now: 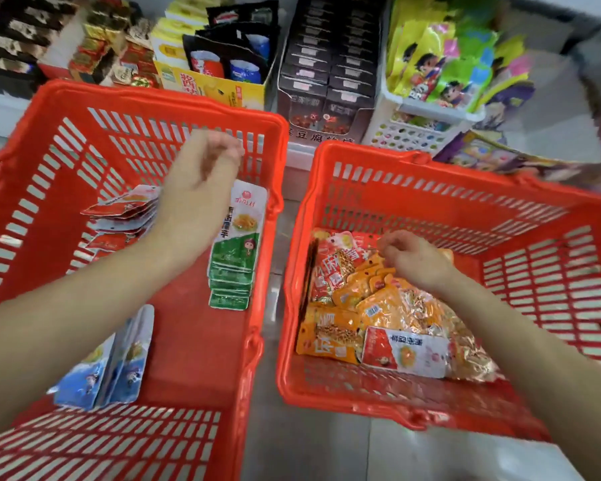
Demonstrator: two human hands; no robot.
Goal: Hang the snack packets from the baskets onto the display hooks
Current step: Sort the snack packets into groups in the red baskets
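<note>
Red left basket, green packets; right basket, orange packets.

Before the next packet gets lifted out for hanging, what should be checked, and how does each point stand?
1. Left basket has stock: ok, green packets and blue packets lie inside.
2. Right basket has stock: ok, orange packets are piled inside.
3. Right hand grips a packet: cannot tell, fingers curled over the pile.
4. Left hand free: cannot tell, blurred.
5. Hooks in sight: not ok, none visible.
</note>
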